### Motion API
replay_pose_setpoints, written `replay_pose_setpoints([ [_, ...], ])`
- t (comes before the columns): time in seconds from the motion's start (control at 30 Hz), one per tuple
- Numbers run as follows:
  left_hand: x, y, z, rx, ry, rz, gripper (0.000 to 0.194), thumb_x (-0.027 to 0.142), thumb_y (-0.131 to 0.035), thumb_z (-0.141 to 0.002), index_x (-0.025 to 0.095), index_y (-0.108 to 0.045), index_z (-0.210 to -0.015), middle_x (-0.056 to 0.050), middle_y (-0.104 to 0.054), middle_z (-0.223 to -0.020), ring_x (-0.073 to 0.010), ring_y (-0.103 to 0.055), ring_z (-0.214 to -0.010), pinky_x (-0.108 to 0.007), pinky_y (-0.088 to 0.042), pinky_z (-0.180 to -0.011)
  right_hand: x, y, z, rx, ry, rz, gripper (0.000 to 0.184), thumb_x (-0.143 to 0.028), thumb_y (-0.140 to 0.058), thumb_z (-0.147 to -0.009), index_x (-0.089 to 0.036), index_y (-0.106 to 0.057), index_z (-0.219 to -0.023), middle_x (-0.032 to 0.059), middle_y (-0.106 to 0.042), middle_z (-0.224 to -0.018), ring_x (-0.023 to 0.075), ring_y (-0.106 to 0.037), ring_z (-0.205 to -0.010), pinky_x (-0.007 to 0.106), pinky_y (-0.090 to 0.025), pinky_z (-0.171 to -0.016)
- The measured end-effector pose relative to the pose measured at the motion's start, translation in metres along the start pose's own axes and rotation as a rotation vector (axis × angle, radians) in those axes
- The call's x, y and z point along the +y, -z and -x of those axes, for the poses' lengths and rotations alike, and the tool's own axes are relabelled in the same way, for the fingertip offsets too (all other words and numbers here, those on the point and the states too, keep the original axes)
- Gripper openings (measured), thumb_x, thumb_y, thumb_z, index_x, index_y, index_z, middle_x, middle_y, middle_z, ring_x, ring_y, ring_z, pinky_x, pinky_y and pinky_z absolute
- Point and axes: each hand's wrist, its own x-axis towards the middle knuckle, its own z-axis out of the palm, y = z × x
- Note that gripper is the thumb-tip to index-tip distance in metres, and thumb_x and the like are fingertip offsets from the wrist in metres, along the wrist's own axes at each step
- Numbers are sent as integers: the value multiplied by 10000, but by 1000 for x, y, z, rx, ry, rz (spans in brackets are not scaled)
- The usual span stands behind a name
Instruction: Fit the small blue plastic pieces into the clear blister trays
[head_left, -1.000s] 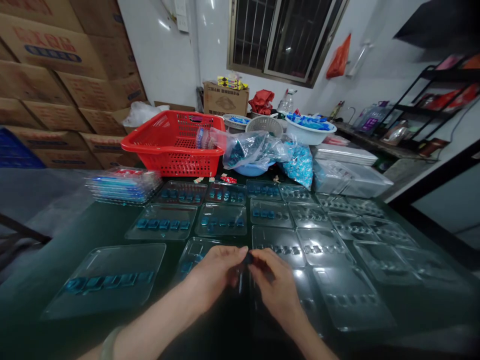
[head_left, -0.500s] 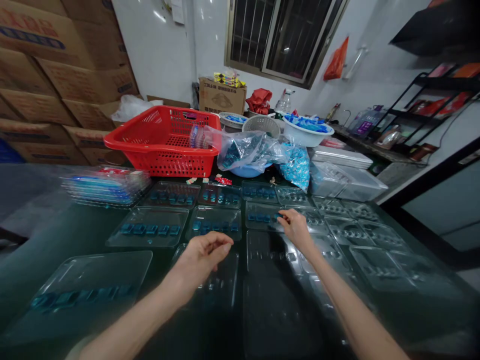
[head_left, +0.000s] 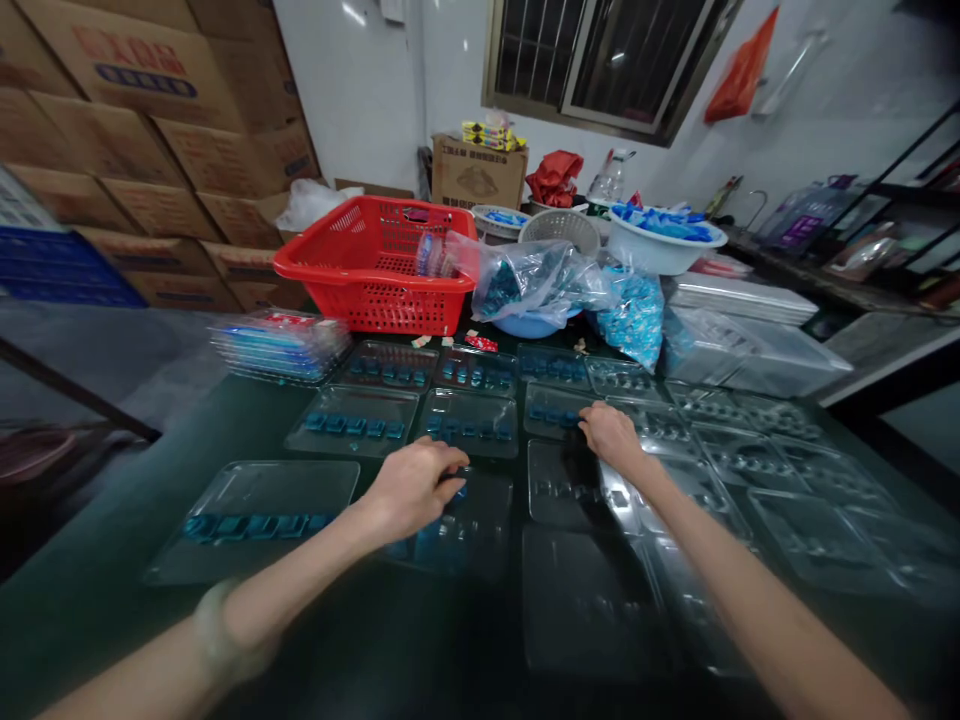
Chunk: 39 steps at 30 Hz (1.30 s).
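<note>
Head view: both hands over clear trays, blue pieces in rows

I am holding my right hand (head_left: 611, 437) at the farther tray (head_left: 546, 392), where a row of blue pieces (head_left: 553, 413) is sitting. Its fingers (head_left: 589, 411) are resting bunched together at the row's right end; I cannot tell whether they are pinching a piece.

My left hand (head_left: 412, 485) is hanging over the nearer tray (head_left: 484, 525), thumb and forefinger standing slightly apart. One blue piece (head_left: 460, 491) is showing just beside the thumb tip; contact is unclear. A pale bangle (head_left: 216, 635) is circling my left wrist.

Left of that hand, another tray (head_left: 292, 480) is lying on the dark green surface (head_left: 420, 645), carrying its own row. Clear trays (head_left: 787, 530) are spreading along the right side, some catching glare.

Behind the trays, a red basket (head_left: 319, 270) is standing with a tray stack (head_left: 277, 345) sitting near its left corner. Right of the basket, a clear plastic bag (head_left: 551, 275) is lying over a blue bowl (head_left: 529, 325).
</note>
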Motion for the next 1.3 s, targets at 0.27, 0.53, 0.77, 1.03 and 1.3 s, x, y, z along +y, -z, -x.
replay_pose_setpoints([
  [0.27, 4, -9, -10, -88, 22, -54, 212, 182, -557, -652, 166, -638, -848, -81, -638, -758, -253, -564, -764, -337, -397, -643, -41, 29, 47, 179, 14, -327, 377, -227, -480, -794, -167, -453, -1165, 66, -594, -842, 176, -570, -718, 274, -417, -646],
  [0.53, 23, 2, 4, -170, 99, 1038, 332, 241, -603, -689, 121, -575, -997, -81, -645, -852, -142, -577, -675, -249, -436, -594, -128, 38, 100, -3, 134, -1250, 321, -209, -551, -745, -240, -534, -1064, -3, -589, -804, 112, -546, -640, 222, -439, -556],
  [0.77, 29, -4, 7, -32, 105, 1103, 248, 192, -681, -626, 130, -622, -858, -28, -635, -700, -118, -554, -626, -227, -425, -576, -129, 40, 102, -101, -62, -1611, 141, -289, -582, -743, -175, -582, -825, -37, -522, -563, 74, -463, -464, 175, -371, -405],
  [1.03, 41, -6, 5, 49, 95, 855, 164, 194, -638, -650, 122, -644, -797, -34, -631, -694, -149, -561, -639, -248, -421, -581, -127, 32, 100, -177, -163, -1793, 167, -314, -580, -750, -148, -566, -766, -52, -475, -483, 51, -390, -377, 163, -298, -339],
  [1.3, 58, -1, 15, 117, -94, 577, 152, 236, -505, -766, 145, -624, -791, -22, -543, -712, -123, -502, -640, -217, -378, -552, -128, 29, 98, -160, -243, -1953, 158, -287, -616, -720, -147, -552, -687, -62, -456, -479, 37, -376, -369, 156, -261, -332],
])
